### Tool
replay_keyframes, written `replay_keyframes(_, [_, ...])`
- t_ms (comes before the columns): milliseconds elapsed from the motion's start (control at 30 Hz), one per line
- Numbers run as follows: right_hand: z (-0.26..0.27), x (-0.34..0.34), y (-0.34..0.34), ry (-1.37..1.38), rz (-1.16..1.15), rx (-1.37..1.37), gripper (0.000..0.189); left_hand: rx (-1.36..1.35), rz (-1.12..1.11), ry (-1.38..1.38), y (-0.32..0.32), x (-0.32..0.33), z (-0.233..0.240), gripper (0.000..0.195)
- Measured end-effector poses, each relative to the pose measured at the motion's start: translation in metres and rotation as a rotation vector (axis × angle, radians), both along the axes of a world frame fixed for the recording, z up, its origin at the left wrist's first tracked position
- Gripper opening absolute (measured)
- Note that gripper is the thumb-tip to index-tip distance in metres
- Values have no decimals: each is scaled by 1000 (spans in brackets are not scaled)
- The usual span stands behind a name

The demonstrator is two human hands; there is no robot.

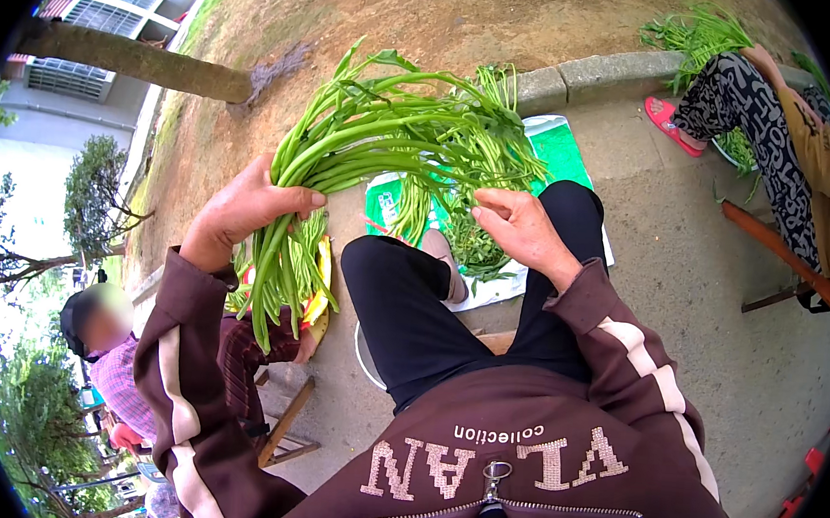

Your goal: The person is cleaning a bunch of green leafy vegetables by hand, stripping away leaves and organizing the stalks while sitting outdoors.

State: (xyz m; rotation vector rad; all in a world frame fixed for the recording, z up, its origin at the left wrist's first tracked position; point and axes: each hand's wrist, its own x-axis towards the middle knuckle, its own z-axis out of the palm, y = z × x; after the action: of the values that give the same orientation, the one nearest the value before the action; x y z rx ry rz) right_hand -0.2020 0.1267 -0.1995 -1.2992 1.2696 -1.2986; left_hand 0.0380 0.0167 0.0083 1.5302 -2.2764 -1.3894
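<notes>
A large bunch of long-stemmed leafy greens is gripped near its stem ends by my left hand, with the leafy tops arching over to the right. My right hand is beside the drooping leafy tips, thumb and forefinger close together; whether a leaf lies between them I cannot tell. Below, a green and white plastic sheet on the ground bears more stems and a heap of loose leaves, near my shoe.
A stone kerb runs beyond the sheet. One person in a plaid shirt sits at the left near a wooden stool. Another, in patterned trousers, holds greens at the right. A tree trunk stands upper left.
</notes>
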Motion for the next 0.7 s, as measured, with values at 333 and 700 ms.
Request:
replay_keyframes(333, [10,-9,-2,-125,-60,-58,20,61,-13,-27,1,-2,-2,35])
replay_keyframes(700, [24,9,-19,-158,-55,-151,29,115,-68,-91,8,-8,-14,27])
